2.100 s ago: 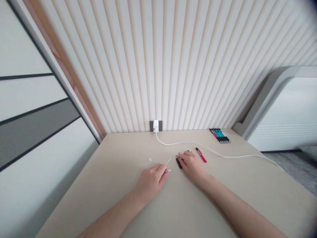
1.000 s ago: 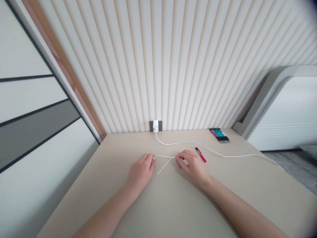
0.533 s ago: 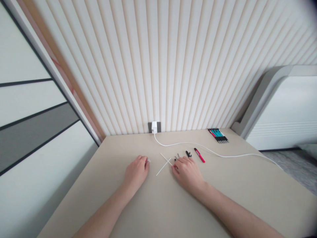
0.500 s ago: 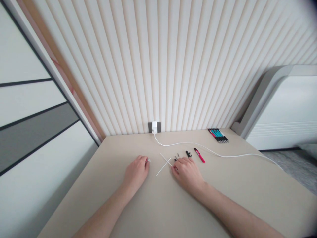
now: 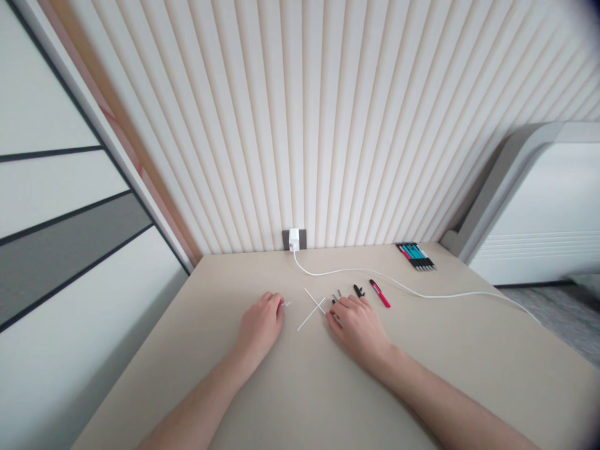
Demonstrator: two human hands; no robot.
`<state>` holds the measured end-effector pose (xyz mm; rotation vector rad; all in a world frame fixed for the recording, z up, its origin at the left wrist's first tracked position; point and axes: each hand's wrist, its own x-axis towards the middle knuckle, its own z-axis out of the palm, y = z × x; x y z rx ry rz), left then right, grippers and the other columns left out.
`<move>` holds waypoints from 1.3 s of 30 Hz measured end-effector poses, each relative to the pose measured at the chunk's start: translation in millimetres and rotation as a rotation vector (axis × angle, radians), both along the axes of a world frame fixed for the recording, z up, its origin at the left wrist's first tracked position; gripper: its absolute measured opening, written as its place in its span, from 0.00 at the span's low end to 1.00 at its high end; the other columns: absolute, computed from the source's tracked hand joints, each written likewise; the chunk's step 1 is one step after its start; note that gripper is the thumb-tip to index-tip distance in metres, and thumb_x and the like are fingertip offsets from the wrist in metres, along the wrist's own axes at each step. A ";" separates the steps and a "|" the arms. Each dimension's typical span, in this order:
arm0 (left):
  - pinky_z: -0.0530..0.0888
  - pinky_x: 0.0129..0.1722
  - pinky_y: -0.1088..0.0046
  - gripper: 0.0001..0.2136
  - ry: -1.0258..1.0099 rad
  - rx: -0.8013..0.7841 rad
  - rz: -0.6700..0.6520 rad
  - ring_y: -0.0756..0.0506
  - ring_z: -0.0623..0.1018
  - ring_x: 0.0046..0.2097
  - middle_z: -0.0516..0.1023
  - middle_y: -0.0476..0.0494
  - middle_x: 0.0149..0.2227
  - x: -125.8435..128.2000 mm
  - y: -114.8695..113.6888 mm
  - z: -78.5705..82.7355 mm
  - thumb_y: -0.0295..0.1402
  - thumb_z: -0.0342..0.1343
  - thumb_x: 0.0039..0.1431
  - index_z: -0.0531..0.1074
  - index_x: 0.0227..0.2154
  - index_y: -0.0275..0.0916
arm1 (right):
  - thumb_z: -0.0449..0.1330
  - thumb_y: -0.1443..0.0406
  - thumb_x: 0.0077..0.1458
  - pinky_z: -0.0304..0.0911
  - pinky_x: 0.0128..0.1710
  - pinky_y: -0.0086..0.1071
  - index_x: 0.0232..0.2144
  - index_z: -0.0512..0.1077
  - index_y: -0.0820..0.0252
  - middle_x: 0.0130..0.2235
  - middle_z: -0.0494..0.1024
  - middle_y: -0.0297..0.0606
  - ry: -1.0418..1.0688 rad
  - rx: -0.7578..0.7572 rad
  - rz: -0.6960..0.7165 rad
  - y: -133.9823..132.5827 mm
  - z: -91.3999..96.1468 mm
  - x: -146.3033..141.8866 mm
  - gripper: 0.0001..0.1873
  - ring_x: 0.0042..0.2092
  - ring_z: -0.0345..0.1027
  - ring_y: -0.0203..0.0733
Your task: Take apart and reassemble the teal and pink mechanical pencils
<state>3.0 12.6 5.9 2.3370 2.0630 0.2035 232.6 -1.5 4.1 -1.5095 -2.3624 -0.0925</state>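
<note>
My left hand (image 5: pixel 261 322) rests on the table, its fingers closed around a small red pen part (image 5: pixel 280 303). A short pale piece (image 5: pixel 287 304) sticks out from it to the right. To the right lie two thin white pen refills (image 5: pixel 310 315), crossed over each other. My right hand (image 5: pixel 359 325) is palm down with curled fingers over small dark and metal pen parts (image 5: pixel 338 295); what its fingertips grip is hidden. Just beyond them is a black pen part with a clip (image 5: pixel 359 290). A red pen piece with a black end (image 5: pixel 380 294) lies farther right.
Several pens (image 5: pixel 416 256) in red, blue and black lie side by side at the table's back right. A white cable (image 5: pixel 356 270) runs from a charger (image 5: pixel 294 239) in the wall socket across the table (image 5: pixel 281 400). A grey headboard (image 5: pixel 539 200) stands at the right.
The pale piece now shows farther out from my left fingers. My right hand stays over the small parts with hardly any motion. The whole view has shifted slightly.
</note>
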 end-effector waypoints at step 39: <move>0.65 0.26 0.77 0.14 -1.151 -0.170 -0.218 0.51 0.67 0.26 0.68 0.52 0.24 40.6 -33.2 5.0 0.43 0.53 0.63 0.75 0.38 0.37 | 0.54 0.72 0.63 0.67 0.40 0.35 0.55 0.69 0.54 0.41 0.76 0.42 0.520 0.218 0.507 -3.2 -4.8 1.7 0.19 0.41 0.69 0.41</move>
